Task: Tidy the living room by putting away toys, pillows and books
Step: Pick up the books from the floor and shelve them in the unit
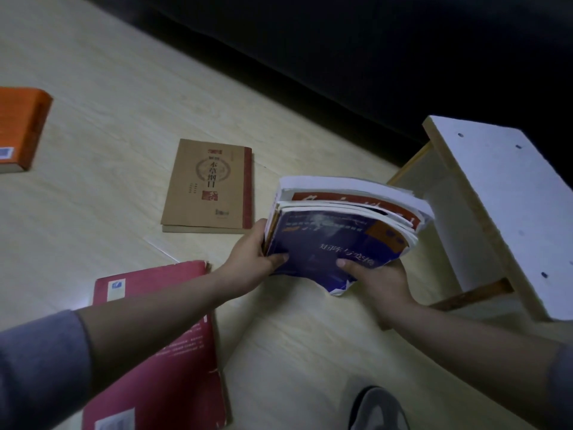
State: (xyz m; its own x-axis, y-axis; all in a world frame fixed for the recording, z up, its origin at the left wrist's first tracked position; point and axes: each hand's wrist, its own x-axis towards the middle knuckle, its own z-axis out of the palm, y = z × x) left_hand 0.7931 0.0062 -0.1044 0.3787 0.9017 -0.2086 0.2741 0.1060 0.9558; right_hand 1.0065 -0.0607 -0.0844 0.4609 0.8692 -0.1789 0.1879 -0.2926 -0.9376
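A stack of worn soft-cover books (pixel 335 234), a dark blue one on top and a red-covered one under it, is held above the floor. My left hand (pixel 251 259) grips its left edge with the thumb on the blue cover. My right hand (pixel 378 280) grips the lower right corner, thumb on top. On the floor lie a brown book (pixel 210 184) just left of the stack, a red book (pixel 155 346) under my left forearm, and an orange book (pixel 21 128) at the far left.
A white open shelf unit (pixel 496 206) with wooden edges lies on the pale wood floor (pixel 108 88) right of the stack. A dark sofa (pixel 341 51) fills the top. My grey shoe (pixel 381 411) shows at the bottom.
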